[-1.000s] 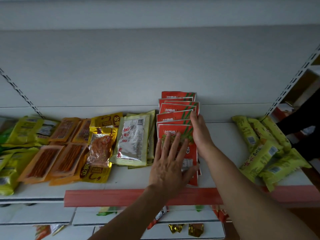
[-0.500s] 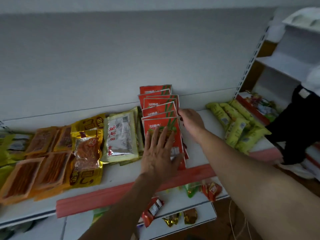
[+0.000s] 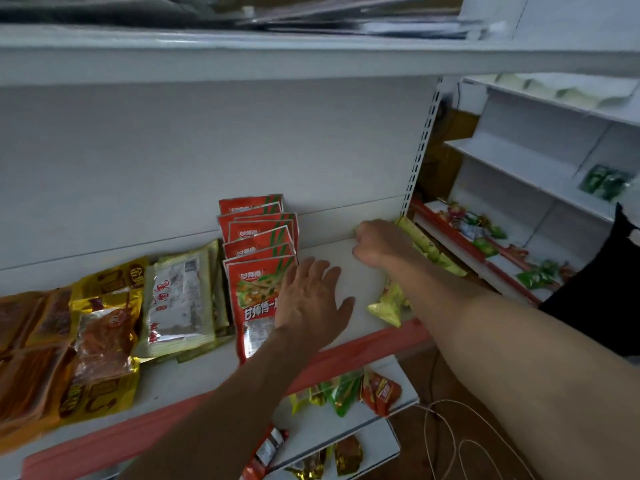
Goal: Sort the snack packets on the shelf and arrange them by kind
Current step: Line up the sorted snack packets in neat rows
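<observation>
A row of overlapping red snack packets (image 3: 258, 237) runs from the back wall to the front of the white shelf (image 3: 332, 251). My left hand (image 3: 311, 299) lies flat with straight fingers, on the right edge of the front red packet (image 3: 254, 299). My right hand (image 3: 379, 242) reaches to the shelf's right end. Its fingers curl over the far end of the yellow-green packets (image 3: 429, 251), and my forearm hides most of that pile. One yellow-green packet (image 3: 389, 303) shows near the front edge.
Silver-green packets (image 3: 180, 296), gold packets (image 3: 104, 341) and orange packets (image 3: 20, 341) lie to the left. A red strip (image 3: 363, 351) edges the shelf front. Lower shelves hold loose snacks (image 3: 346, 393). Another shelf unit (image 3: 519, 161) and a person in black (image 3: 606, 289) are at the right.
My right hand left the red packets and moved right to the yellow-green pile. My left hand slid to the right edge of the red row. The view turned right.
</observation>
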`<state>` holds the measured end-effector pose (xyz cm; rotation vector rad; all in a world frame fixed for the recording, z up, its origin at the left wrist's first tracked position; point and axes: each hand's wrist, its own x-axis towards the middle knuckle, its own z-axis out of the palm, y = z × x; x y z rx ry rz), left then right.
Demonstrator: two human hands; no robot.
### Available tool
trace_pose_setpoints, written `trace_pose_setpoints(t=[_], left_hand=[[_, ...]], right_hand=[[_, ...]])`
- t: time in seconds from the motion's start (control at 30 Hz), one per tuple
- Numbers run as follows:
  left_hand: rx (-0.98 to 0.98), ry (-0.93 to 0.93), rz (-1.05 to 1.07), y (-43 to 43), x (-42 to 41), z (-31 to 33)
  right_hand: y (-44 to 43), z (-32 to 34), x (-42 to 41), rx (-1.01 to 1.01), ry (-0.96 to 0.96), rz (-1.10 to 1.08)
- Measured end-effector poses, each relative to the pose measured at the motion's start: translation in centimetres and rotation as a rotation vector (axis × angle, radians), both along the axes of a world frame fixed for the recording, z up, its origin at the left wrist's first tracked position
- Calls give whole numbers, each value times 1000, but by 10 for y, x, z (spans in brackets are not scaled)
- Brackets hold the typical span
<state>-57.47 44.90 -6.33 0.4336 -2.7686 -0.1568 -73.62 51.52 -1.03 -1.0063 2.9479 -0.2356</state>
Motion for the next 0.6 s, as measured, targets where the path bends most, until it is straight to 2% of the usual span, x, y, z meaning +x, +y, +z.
trace_pose_setpoints(t=[0.13,0.27,0.33,0.4,0.5,0.6], left_hand=[[100,-21,-83,23,-41,5],[293,-97,-134,59,-75,-12],[402,-100,-95,76,-89,-23],[512,-57,-21,88,-99,-33],[612,55,47,93,-104,-43],[751,172,83,90,-100,-47]], right_hand=[[35,10,-39,-62,7,-15],[87,-12,-85,-263,-190,-76],[112,-31,-103,-289,-275,-92],[129,-53,-115,-280,-371,-91],[133,-79,-125,-389,-500,-69],[124,-93,-125,-556,-499,29]])
